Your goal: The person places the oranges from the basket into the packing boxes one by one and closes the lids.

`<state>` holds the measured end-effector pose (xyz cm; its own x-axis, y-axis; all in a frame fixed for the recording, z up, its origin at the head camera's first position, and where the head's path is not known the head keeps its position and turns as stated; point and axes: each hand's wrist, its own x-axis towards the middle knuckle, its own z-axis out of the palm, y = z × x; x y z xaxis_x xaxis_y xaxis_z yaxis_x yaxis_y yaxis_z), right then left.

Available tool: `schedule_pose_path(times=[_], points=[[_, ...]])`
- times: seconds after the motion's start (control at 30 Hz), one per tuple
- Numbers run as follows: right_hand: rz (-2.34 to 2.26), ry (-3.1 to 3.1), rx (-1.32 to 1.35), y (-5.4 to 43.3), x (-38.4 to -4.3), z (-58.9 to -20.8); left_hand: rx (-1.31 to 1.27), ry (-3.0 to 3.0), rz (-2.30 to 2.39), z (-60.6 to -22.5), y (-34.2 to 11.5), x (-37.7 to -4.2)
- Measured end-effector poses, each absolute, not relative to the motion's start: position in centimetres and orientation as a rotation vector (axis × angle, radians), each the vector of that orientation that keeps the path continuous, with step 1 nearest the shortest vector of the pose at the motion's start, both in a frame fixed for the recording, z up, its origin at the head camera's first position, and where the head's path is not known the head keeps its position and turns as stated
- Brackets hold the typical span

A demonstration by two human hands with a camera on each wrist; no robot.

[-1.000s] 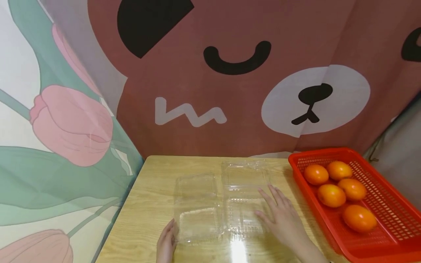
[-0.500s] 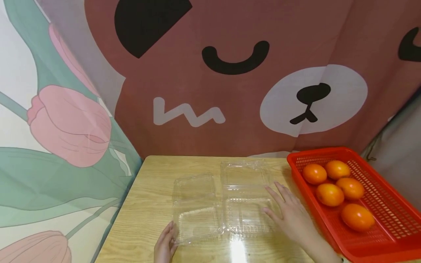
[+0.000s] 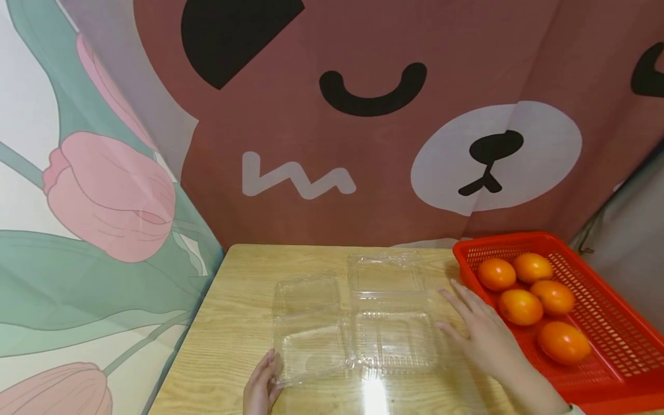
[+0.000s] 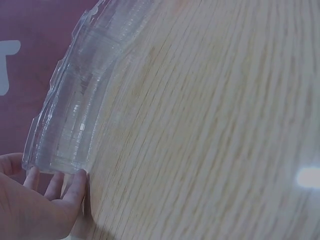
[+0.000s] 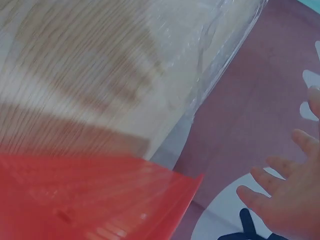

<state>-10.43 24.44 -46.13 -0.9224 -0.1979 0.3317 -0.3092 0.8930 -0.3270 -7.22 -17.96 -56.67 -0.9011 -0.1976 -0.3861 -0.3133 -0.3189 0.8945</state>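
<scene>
Two clear plastic clamshell boxes with raised lids stand side by side on the wooden table: the left box (image 3: 313,349) sits slightly askew, the right box (image 3: 394,340) straighter. My left hand (image 3: 261,380) is at the near left corner of the left box. In the left wrist view its fingertips (image 4: 77,182) touch the end of that box (image 4: 75,120). My right hand (image 3: 485,334), fingers spread and holding nothing, is over the gap between the right box and the red basket (image 3: 602,288). Several oranges (image 3: 564,343) lie in the basket.
The basket's slanted red wall (image 5: 100,195) fills the lower part of the right wrist view. Bare wood (image 3: 218,346) shows on the table (image 3: 249,259) left of the boxes. A printed cloth (image 3: 290,225) hangs close behind the table's back edge.
My right hand has moved off the right box, rightward to the basket's side. The left hand stays by the left box, having shifted slightly. Boxes and oranges look the same.
</scene>
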Motion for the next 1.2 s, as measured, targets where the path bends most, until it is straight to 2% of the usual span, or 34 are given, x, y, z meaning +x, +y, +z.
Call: schedule_pose_path(times=[0.6, 0.87, 1.2], points=[[0.641, -2.799, 0.281, 30.4, -11.1, -44.5, -0.688, 1.757, 2.411, -56.6, -17.9, -7.0], [0.733, -2.951, 0.132, 34.1, -12.1, -44.2, -0.660, 1.672, 2.457, -56.8, -18.1, -6.9], [0.807, -2.963, 0.218, 37.8, -13.5, -45.4, -0.651, 1.632, 2.484, -57.0, -18.0, -7.3]])
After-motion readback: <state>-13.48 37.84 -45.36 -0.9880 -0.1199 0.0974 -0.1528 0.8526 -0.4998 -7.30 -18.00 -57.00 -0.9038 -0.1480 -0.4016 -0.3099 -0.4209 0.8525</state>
